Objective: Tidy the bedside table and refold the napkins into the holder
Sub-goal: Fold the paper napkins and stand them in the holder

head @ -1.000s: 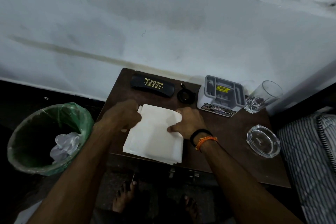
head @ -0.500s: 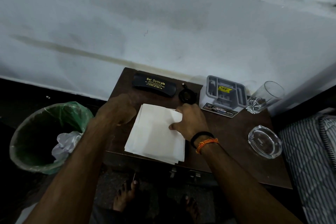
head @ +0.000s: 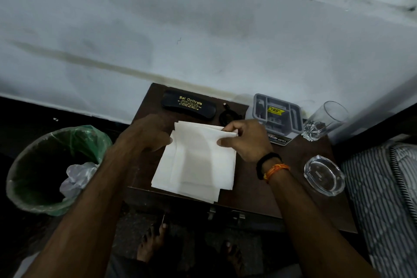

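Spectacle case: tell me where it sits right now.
In the head view, the black spectacle case lies at the table's far left, against the wall, beside the coiled cable, beyond the napkins.

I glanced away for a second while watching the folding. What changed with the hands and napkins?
The right hand went from pressing the napkins to pinching their far right corner. The left hand stayed at their left edge. Spectacle case, holder, glass and ashtray unmoved.

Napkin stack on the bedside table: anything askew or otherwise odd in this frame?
Yes. The napkins are fanned unevenly, and their near corner overhangs the table front edge. They are not yet in the grey holder. The right hand pinches the top sheet's far edge.
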The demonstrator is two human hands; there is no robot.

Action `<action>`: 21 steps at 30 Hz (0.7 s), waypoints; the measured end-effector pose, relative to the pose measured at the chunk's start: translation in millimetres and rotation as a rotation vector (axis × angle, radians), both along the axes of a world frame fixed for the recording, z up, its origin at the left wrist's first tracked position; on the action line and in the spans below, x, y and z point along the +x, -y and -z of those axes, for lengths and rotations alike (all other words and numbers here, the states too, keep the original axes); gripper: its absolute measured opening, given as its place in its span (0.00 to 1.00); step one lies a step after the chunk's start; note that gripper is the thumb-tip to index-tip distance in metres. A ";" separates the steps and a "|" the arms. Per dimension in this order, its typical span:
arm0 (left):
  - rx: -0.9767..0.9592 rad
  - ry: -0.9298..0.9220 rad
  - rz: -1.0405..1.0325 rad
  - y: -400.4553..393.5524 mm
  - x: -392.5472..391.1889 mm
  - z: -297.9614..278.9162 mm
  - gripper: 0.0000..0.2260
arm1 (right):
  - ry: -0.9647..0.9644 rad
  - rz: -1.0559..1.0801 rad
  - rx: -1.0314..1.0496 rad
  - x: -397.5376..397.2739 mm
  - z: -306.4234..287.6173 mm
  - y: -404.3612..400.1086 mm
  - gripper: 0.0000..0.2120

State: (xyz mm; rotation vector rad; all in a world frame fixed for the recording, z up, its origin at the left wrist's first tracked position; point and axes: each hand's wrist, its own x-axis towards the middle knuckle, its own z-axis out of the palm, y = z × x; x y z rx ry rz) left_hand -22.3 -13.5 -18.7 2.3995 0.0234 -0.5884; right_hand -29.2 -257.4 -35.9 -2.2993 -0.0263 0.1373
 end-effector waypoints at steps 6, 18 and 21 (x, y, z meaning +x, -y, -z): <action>-0.607 -0.032 -0.065 10.2 -5.0 -0.6 0.17 | -0.084 0.045 0.440 3.3 -14.3 11.5 0.09; -0.921 -0.069 -0.242 41.0 -7.8 -15.0 0.15 | -0.209 0.129 1.125 -3.4 -24.6 4.2 0.28; -0.946 -0.019 -0.270 51.2 -8.8 -14.7 0.15 | -0.220 0.125 1.191 -14.2 -21.2 7.6 0.27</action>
